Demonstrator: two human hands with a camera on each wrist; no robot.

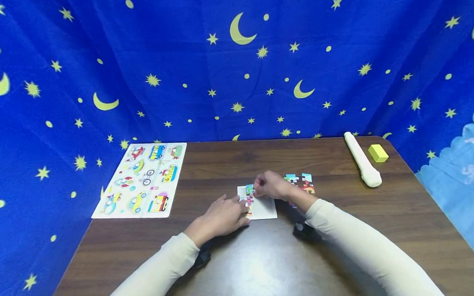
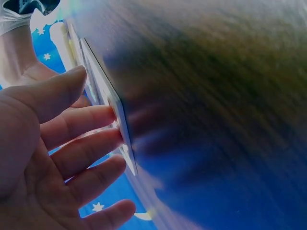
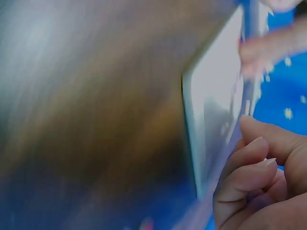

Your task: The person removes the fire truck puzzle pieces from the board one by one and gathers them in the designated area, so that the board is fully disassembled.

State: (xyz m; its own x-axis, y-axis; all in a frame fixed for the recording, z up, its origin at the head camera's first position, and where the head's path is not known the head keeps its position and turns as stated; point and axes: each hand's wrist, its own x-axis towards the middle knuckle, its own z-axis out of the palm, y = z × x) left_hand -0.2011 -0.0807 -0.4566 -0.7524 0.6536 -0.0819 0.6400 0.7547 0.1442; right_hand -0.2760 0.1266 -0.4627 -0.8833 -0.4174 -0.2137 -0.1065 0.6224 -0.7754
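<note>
A small white puzzle tray (image 1: 266, 209) lies mid-table with a strip of colourful joined puzzle pieces (image 1: 249, 202) along its left side. My left hand (image 1: 224, 216) rests at the tray's left edge, fingers spread and fairly straight; in the left wrist view its fingertips (image 2: 114, 136) touch the rim. Over the tray's top part, my right hand (image 1: 273, 185) pinches a puzzle piece between thumb and curled fingers, mostly hidden by them. In the right wrist view, the thumb and index fingertips (image 3: 252, 127) come together just beyond the tray's far side.
More loose puzzle pieces (image 1: 306, 182) lie right of the tray, partly behind the right forearm. A large board with vehicle pictures (image 1: 141, 183) sits at the back left. Toward the back right are a white club-shaped object (image 1: 362, 160) and a yellow block (image 1: 378, 153). A starry blue curtain (image 1: 198, 55) hangs behind.
</note>
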